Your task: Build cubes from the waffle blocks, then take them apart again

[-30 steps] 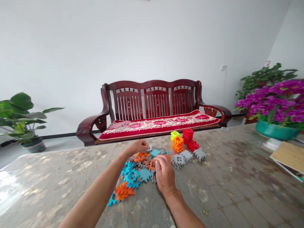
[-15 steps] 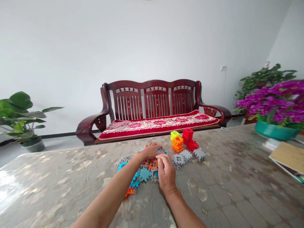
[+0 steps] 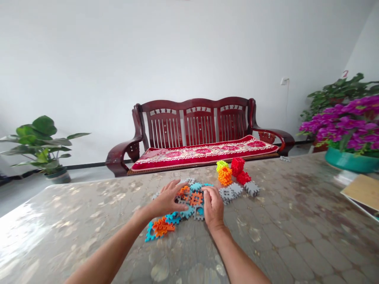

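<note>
My left hand [image 3: 170, 199] hovers over the left side of a pile of interlocking plastic tiles, thumb and fingers spread, nothing in its grasp. My right hand [image 3: 213, 205] is at the pile's right edge, fingers curled with the thumb against them; whatever they may hold is hidden. Between the hands lie an orange tile [image 3: 196, 198], a teal tile [image 3: 187, 212] and a grey tile [image 3: 199, 213] with a round opening. Nearer to me, another orange tile [image 3: 162, 225] overlaps a blue tile [image 3: 150, 232]. My left hand covers part of the pile.
Beyond my right hand stand an orange cube [image 3: 225, 176], a yellow-green cube [image 3: 222, 165] and red cubes [image 3: 237, 166], beside stacked grey tiles [image 3: 227, 194]. A flower pot [image 3: 351, 159] and a cardboard-coloured book [image 3: 363, 191] occupy the table's right side. A wooden bench [image 3: 198, 118] stands behind.
My left hand has drawn back to the left and its fingers have spread, uncovering tiles in the middle. My right hand stays beside the pile. The whole view has shifted slightly.
</note>
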A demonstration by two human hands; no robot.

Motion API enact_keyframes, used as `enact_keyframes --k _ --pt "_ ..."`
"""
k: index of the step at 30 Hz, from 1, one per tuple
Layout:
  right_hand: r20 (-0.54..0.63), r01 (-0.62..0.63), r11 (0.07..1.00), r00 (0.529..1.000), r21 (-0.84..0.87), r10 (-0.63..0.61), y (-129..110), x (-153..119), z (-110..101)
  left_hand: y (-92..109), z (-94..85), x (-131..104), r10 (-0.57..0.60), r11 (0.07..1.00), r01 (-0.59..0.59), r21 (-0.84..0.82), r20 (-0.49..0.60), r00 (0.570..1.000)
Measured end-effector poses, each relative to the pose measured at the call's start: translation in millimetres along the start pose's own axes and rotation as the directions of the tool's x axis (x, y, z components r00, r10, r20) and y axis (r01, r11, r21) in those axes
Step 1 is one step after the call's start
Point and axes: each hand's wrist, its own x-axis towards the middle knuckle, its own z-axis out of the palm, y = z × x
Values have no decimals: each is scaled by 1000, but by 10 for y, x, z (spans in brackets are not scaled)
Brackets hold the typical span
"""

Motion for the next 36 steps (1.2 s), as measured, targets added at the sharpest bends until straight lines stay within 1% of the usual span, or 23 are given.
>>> enact_keyframes --k 2,4,5,7,10,12,14,19,24,27,29,30,31,32,34,35,36 --pt "4 -5 1000 1000 -4 5 10 -1 3 -76 12 -319 -80 995 80 61 1 997" --pt "7 -17 1000 1000 -10 17 28 -3 8 -140 82 -601 -152 982 153 108 -16 988" --pt "10 -23 1000 1000 -13 23 37 -3 11 -164 135 -720 -194 971 198 135 -45 980" --pt "14 -24 1000 1000 -18 25 54 -4 14 -189 261 -903 -254 944 271 189 -106 961" --pt "15 -17 1000 1000 -21 17 66 -3 12 -175 437 -1037 -359 907 376 193 -116 926" --pt "16 -13 1000 1000 -21 13 67 -1 8 -149 510 -1044 -406 890 423 170 -129 905" --pt "24 -8 1000 1000 -21 9 67 2 5 -128 542 -1006 -414 887 436 150 -158 897" --pt "38 3 1000 999 -22 -2 62 10 6 -140 559 -843 -383 904 415 107 -233 894" --pt "56 9 1000 998 -26 -7 52 9 0 -201 575 -724 -383 915 403 30 -254 888" --pt "62 11 1000 998 -26 -9 48 11 -6 -264 559 -676 -348 938 338 -82 -243 906" --pt "66 9 1000 998 -26 -7 49 12 -8 -315 542 -648 -325 937 276 -215 -246 913" --pt "67 8 1000 998 -25 -7 50 13 -8 -339 534 -638 -333 921 253 -295 -262 906" --pt "67 9 1000 998 -25 -7 51 14 -8 -359 526 -632 -362 894 242 -378 -288 887" --pt "65 10 1000 998 -24 -8 52 14 -7 -374 519 -631 -411 857 243 -455 -317 855" --pt "64 11 1000 998 -21 -10 55 15 -4 -386 503 -646 -538 778 274 -566 -373 756" --pt "65 10 1000 998 -20 -9 58 15 -4 -386 493 -660 -592 746 295 -597 -392 704" --pt "68 9 1000 998 -19 -8 61 15 -3 -384 482 -676 -631 724 314 -614 -405 661"
